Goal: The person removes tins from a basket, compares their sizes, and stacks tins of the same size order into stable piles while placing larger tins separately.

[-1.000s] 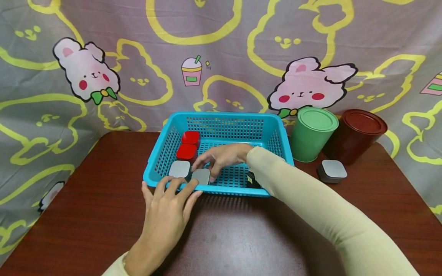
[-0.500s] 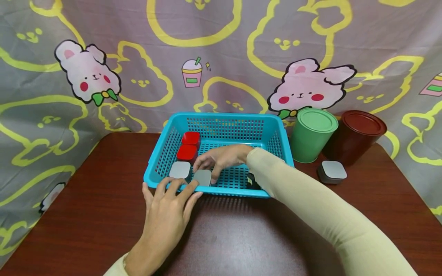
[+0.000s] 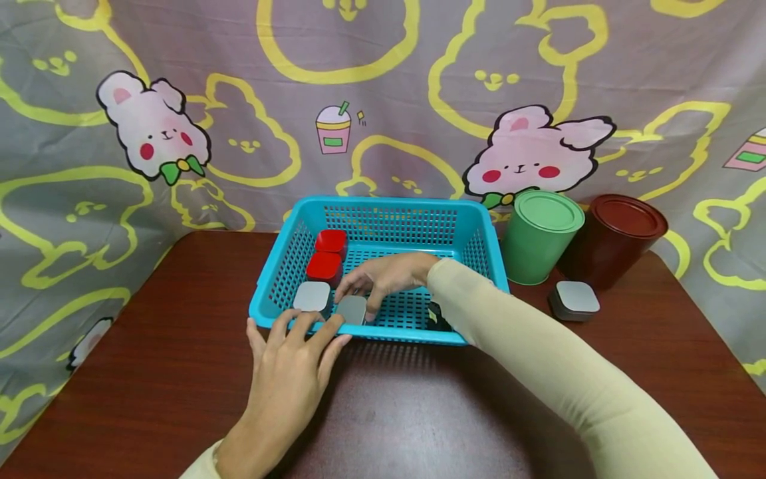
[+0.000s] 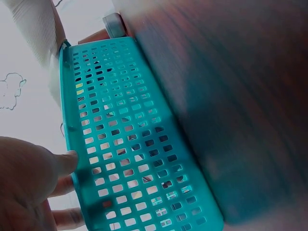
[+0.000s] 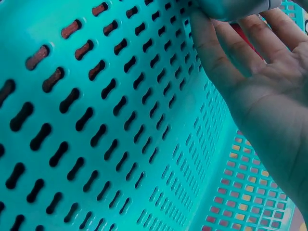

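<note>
A turquoise plastic basket (image 3: 383, 336) with perforated walls stands on the table. My left hand (image 3: 290, 359) holds its near rim at the left, fingers over the edge; in the left wrist view the thumb (image 4: 67, 162) touches the rim. Inside the basket, my right hand (image 3: 391, 273) grips a square silver-lidded tin (image 3: 352, 309) between thumb and fingers, near the front wall. In the right wrist view that tin (image 5: 236, 7) shows only partly, at the top edge. Left of it sits another silver-lidded tin (image 3: 312, 296). Behind are two red tins (image 3: 324, 266), in the left side.
A green canister (image 3: 541, 239) and a dark red canister (image 3: 619, 233) stand right of the basket. Before them lies a third silver-lidded tin (image 3: 574, 301) on the wooden table (image 3: 149, 359). A dark object (image 3: 435, 318) shows near my right sleeve. A patterned curtain (image 3: 389, 86) hangs behind.
The gripped tin has shifted very slightly to the right inside the basket, with my right hand staying on it. My left hand keeps its place on the rim.
</note>
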